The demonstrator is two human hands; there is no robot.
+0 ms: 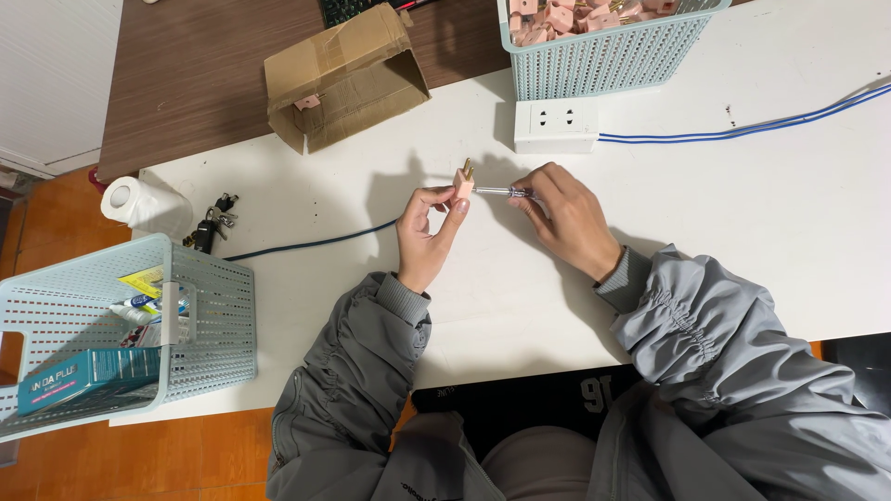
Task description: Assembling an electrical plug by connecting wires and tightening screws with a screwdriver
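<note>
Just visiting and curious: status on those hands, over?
Left hand pinching pink plug. Right hand holding screwdriver, tip at plug. Nothing in the way.

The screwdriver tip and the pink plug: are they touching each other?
Touching. The head view shows the screwdriver in the right hand meeting the side of the pink plug pinched by the left hand.

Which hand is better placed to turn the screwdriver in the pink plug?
Right. The right hand already grips the screwdriver, its tip at the pink plug, which the left hand holds.
</note>
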